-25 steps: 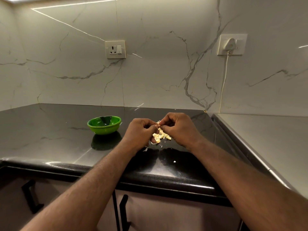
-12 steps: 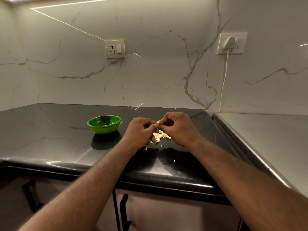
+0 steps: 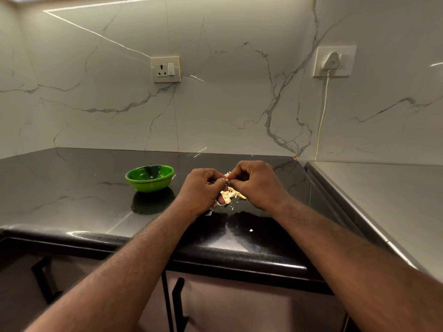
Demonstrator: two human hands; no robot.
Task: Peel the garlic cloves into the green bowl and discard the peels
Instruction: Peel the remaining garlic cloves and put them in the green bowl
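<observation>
Both hands meet above the black countertop (image 3: 72,192). My left hand (image 3: 202,188) and my right hand (image 3: 254,183) have curled fingers, and their fingertips pinch one small garlic clove (image 3: 227,175) between them; most of the clove is hidden. Below the hands lies a heap of pale garlic peels and pieces (image 3: 231,194) on the counter. The green bowl (image 3: 149,178) stands to the left of my left hand, a short gap away; its dark inside is only partly visible.
Small white peel flakes (image 3: 251,230) lie near the counter's front edge. A steel surface (image 3: 383,200) adjoins on the right. A marble wall carries a socket (image 3: 166,69) and a plugged-in white cable (image 3: 322,116). Cabinet handles (image 3: 178,305) sit below.
The hands stay together at the clove, with only slight finger shifts; the bowl and the peel heap have not moved.
</observation>
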